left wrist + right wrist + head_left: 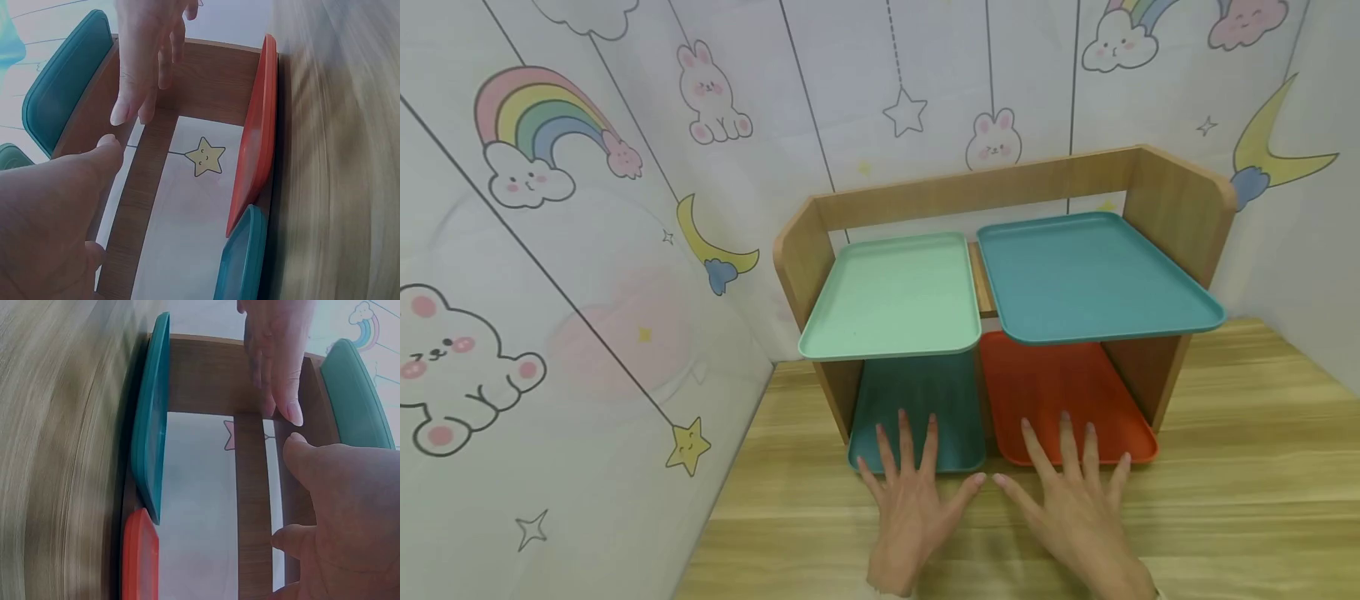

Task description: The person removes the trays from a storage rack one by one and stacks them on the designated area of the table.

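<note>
Both hands are spread over the front of a two-tier wooden shelf (1180, 208), palms down in the head view. My left hand (910, 512) has straight fingers overlapping the front edge of a dark teal tray (921, 392) on the lower left. The fingers of my right hand (1075, 512) overlap the front of an orange-red tray (1045, 379) on the lower right. The two thumbs point at each other, with a small gap between the tips. On the upper tier lie a mint green tray (898, 296) and a blue-teal tray (1090, 275), side by side. Neither hand holds anything.
The shelf stands on a wood-grain table (1247, 500). A pale wall covering (602, 250) with cartoon rabbits, stars and rainbows runs behind it and along the left. Both upper trays jut past the shelf's front edge.
</note>
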Motion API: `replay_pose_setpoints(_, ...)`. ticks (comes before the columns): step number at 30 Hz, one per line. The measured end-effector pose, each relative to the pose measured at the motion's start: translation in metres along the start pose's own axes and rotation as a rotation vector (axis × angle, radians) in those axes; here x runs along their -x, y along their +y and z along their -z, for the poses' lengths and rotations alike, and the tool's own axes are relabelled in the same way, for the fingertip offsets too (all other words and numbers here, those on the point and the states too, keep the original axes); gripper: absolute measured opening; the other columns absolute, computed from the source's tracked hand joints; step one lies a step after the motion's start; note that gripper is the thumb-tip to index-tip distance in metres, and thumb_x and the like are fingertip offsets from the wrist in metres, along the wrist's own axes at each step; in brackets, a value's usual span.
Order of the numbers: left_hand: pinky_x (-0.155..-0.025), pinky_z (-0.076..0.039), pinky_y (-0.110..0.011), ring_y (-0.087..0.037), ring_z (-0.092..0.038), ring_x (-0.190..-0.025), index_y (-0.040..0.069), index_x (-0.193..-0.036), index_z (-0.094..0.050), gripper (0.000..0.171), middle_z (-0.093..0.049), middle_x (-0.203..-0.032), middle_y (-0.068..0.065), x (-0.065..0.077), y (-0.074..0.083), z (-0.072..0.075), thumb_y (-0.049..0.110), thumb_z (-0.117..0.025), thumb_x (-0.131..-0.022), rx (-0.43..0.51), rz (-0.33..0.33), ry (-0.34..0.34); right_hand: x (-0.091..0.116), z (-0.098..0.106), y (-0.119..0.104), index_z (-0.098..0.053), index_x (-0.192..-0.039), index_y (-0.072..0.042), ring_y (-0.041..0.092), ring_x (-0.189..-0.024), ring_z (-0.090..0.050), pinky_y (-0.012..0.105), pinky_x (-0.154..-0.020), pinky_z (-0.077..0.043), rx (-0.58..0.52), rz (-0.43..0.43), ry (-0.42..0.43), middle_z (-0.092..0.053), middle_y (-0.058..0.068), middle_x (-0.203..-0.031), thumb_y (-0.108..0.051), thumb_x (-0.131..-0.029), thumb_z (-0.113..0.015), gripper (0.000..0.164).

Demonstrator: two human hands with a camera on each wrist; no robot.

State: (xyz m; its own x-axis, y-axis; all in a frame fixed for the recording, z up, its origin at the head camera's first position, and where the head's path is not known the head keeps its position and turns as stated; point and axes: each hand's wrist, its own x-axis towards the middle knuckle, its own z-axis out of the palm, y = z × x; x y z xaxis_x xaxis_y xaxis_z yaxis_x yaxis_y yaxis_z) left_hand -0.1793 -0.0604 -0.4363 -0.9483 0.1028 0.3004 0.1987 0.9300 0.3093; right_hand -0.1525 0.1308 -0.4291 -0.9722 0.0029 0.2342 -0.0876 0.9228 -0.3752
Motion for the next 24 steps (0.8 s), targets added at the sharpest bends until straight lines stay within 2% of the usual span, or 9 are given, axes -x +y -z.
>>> replay_pose_setpoints(6, -0.100, -0.010, -0.081, -0.049, -0.007, -0.143, 0.026, -0.152, -0.024, 0.090, -0.011, -0.160, -0.014, -0.002, -0.002, -0.001, 0.079, -0.040, -0.081, 0.067, 0.004, 0.011, 0.000, 0.001, 0.000, -0.020, -0.153, -0.025, 0.055, -0.140, -0.004, 0.077, -0.101, 0.014, -0.019, 0.005, 0.005, -0.006, 0.027, -0.157, -0.072, -0.086, -0.040, 0.085)
replay_pose_setpoints(8, -0.102, -0.012, -0.080, -0.049, -0.009, -0.143, 0.026, -0.153, -0.024, 0.088, -0.014, -0.160, -0.014, -0.003, -0.005, -0.001, 0.076, -0.043, -0.082, 0.131, 0.009, 0.034, 0.000, 0.001, 0.000, -0.017, -0.154, -0.026, 0.055, -0.140, -0.004, 0.077, -0.102, 0.013, -0.043, 0.010, 0.004, -0.004, 0.027, -0.158, -0.072, -0.086, -0.042, 0.085)
replay_pose_setpoints(11, -0.103, -0.022, -0.075, -0.048, -0.020, -0.140, 0.021, -0.151, -0.027, 0.083, -0.024, -0.156, -0.017, -0.006, -0.010, -0.001, 0.066, -0.051, -0.086, 0.260, -0.001, 0.112, -0.001, 0.002, 0.000, -0.014, -0.154, -0.028, 0.054, -0.141, -0.005, 0.077, -0.104, 0.008, -0.093, 0.017, 0.015, -0.003, 0.025, -0.158, -0.070, -0.086, -0.046, 0.086)
replay_pose_setpoints(14, -0.101, -0.034, -0.067, -0.044, -0.034, -0.133, 0.014, -0.147, -0.034, 0.075, -0.037, -0.148, -0.017, -0.009, -0.014, -0.001, 0.054, -0.058, -0.088, 0.398, -0.007, 0.204, -0.001, 0.005, 0.000, -0.016, -0.154, -0.028, 0.052, -0.141, -0.009, 0.077, -0.105, -0.002, -0.139, 0.032, 0.047, -0.009, 0.026, -0.157, -0.066, -0.085, -0.053, 0.087)
replay_pose_setpoints(16, -0.100, -0.039, -0.063, -0.041, -0.039, -0.129, 0.012, -0.144, -0.037, 0.071, -0.041, -0.144, -0.017, -0.011, -0.017, -0.001, 0.049, -0.060, -0.089, 0.478, 0.006, 0.240, -0.002, 0.007, -0.001, -0.017, -0.154, -0.027, 0.051, -0.140, -0.013, 0.076, -0.105, -0.010, -0.165, 0.047, 0.078, -0.014, 0.026, -0.156, -0.062, -0.085, -0.057, 0.087)
replay_pose_setpoints(20, -0.101, -0.041, -0.058, -0.038, -0.042, -0.129, 0.011, -0.143, -0.038, 0.067, -0.044, -0.140, -0.016, -0.013, -0.022, 0.001, 0.046, -0.060, -0.090, 0.591, 0.070, 0.257, -0.003, 0.010, -0.001, -0.021, -0.153, -0.021, 0.050, -0.136, -0.023, 0.072, -0.103, -0.022, -0.239, 0.076, 0.149, -0.025, 0.028, -0.152, -0.052, -0.086, -0.063, 0.085)
replay_pose_setpoints(24, -0.103, -0.042, -0.055, -0.037, -0.042, -0.130, 0.002, -0.143, -0.034, 0.069, -0.043, -0.142, -0.019, -0.016, -0.029, 0.003, 0.040, -0.060, -0.092, 0.696, 0.108, 0.266, -0.005, 0.014, -0.002, -0.026, -0.150, -0.009, 0.047, -0.133, -0.031, 0.069, -0.100, -0.031, -0.372, 0.061, 0.180, -0.032, 0.025, -0.148, -0.046, -0.089, -0.063, 0.081)
